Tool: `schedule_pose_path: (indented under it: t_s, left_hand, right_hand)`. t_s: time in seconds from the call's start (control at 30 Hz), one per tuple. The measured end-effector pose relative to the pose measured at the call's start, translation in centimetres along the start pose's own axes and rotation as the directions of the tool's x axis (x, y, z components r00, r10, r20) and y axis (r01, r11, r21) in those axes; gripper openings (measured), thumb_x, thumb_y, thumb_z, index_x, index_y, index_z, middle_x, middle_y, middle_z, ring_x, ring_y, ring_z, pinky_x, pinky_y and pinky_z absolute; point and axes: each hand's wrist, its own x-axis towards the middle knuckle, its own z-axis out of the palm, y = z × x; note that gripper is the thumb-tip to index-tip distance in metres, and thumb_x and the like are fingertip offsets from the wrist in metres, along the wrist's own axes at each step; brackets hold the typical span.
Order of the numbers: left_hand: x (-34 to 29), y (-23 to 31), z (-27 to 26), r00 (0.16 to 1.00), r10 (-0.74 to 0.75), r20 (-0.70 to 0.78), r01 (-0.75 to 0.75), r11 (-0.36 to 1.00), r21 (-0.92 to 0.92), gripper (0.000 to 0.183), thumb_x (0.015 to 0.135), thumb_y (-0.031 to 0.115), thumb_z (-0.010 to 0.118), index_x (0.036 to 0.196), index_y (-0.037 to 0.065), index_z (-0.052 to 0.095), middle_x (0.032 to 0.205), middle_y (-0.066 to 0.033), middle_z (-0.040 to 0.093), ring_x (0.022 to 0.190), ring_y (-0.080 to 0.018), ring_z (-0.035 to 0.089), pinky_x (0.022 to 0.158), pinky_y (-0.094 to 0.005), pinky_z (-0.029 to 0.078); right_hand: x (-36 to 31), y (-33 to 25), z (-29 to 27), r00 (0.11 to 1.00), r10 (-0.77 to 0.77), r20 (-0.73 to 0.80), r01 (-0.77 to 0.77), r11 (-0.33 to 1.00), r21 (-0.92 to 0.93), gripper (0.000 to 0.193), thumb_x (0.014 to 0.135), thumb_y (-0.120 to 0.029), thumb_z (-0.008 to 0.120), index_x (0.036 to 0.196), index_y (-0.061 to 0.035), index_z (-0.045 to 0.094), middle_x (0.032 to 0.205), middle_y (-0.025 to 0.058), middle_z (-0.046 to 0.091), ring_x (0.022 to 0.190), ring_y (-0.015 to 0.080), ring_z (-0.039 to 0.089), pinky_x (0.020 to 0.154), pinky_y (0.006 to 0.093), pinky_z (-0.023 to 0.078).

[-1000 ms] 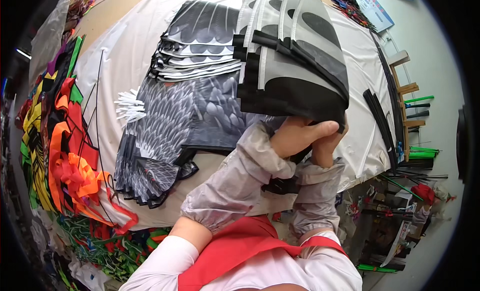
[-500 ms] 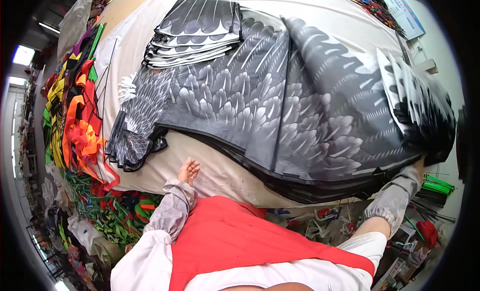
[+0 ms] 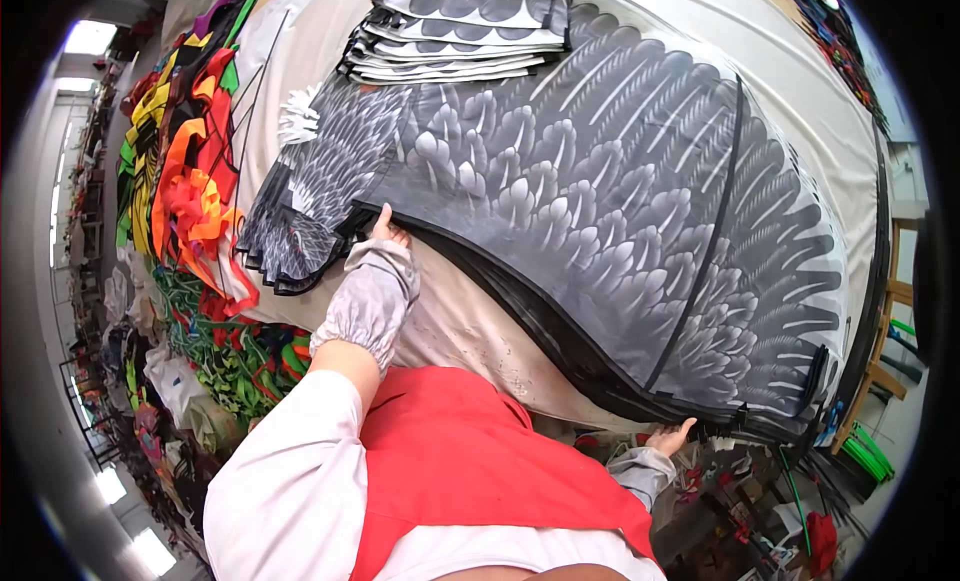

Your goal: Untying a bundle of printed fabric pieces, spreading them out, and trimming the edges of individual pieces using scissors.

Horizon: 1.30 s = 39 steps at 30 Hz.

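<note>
Grasping or resting, I cannot tell: left hand point(image 3: 392, 233) and right hand point(image 3: 669, 439) meet the near edge of the feather-printed fabric point(image 3: 560, 211). Its right end, lifted earlier, now lies spread across the table point(image 3: 465, 316).

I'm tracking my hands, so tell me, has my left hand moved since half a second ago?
Yes: judged against the printed bird head, your left hand has moved forward, up to the black fabric edge.

We wear a plain red apron point(image 3: 450, 461) over a white top point(image 3: 450, 553) — its left sleeve point(image 3: 290, 461) loose — and crinkled pale grey sleeve covers point(image 3: 368, 296), left and right, the left one gathered at its near edge.
</note>
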Motion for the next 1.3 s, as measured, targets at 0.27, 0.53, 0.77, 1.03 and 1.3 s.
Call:
schedule_pose_path:
  t_s: [0.27, 0.53, 0.77, 1.03, 1.3]
  left_hand:
    - [0.9, 5.3, 2.2, 0.953, 0.000, 0.304, 0.099, 0.946, -0.309, 0.060, 0.084, 0.049, 0.070, 0.125, 0.007, 0.059, 0.124, -0.0105, 0.063, 0.113, -0.0322, 0.059, 0.100, -0.0485, 0.046]
    - [3.4, 6.8, 2.8, 0.943, -0.107, 0.316, 0.215, 0.920, -0.329, 0.044, 0.085, 0.037, 0.069, 0.117, 0.007, 0.065, 0.115, -0.0094, 0.069, 0.107, -0.0285, 0.063, 0.100, -0.0457, 0.047]
    - [1.9, 8.6, 2.2, 0.966, 0.104, 0.237, -0.020, 0.943, -0.333, 0.043, 0.084, 0.031, 0.075, 0.115, 0.004, 0.064, 0.113, -0.0105, 0.068, 0.099, -0.0299, 0.066, 0.091, -0.0458, 0.053]
    - [-3.3, 9.5, 1.3, 0.980, 0.093, 0.174, -0.057, 0.978, -0.203, 0.046, 0.085, 0.039, 0.073, 0.114, 0.004, 0.065, 0.109, -0.0090, 0.069, 0.095, -0.0282, 0.067, 0.086, -0.0406, 0.056]
    - [-0.9, 4.0, -4.2, 0.970, 0.174, 0.170, -0.134, 0.966, -0.220, 0.069, 0.077, 0.060, 0.073, 0.122, 0.010, 0.059, 0.118, -0.0121, 0.064, 0.096, -0.0317, 0.064, 0.087, -0.0405, 0.053]
  right_hand:
    - [-3.3, 2.5, 5.3, 0.985, 0.166, -0.053, -0.166, 0.986, 0.006, 0.079, 0.082, -0.061, 0.068, 0.135, -0.0053, 0.049, 0.137, 0.0083, 0.051, 0.120, 0.0251, 0.050, 0.104, 0.0437, 0.038]
    - [-3.2, 2.2, 7.4, 0.974, 0.215, 0.068, -0.212, 0.976, -0.046, 0.081, 0.081, -0.054, 0.072, 0.140, -0.0061, 0.046, 0.140, 0.0086, 0.051, 0.122, 0.0297, 0.051, 0.107, 0.0442, 0.038]
    - [-2.5, 2.1, 9.6, 0.950, 0.016, -0.312, -0.067, 0.986, -0.154, 0.054, 0.071, -0.028, 0.086, 0.108, 0.0062, 0.067, 0.111, 0.0104, 0.065, 0.087, 0.0216, 0.062, 0.082, 0.0362, 0.052]
    - [-3.8, 1.7, 12.4, 0.924, -0.060, -0.379, -0.058, 0.955, -0.292, 0.037, 0.078, -0.022, 0.082, 0.102, 0.0027, 0.068, 0.103, 0.0089, 0.068, 0.085, 0.0213, 0.064, 0.078, 0.0339, 0.051]
    - [3.5, 6.8, 11.3, 0.990, -0.134, -0.050, 0.132, 0.990, -0.044, 0.034, 0.077, -0.019, 0.083, 0.096, 0.0054, 0.068, 0.099, 0.0089, 0.068, 0.079, 0.0213, 0.063, 0.067, 0.0355, 0.052]
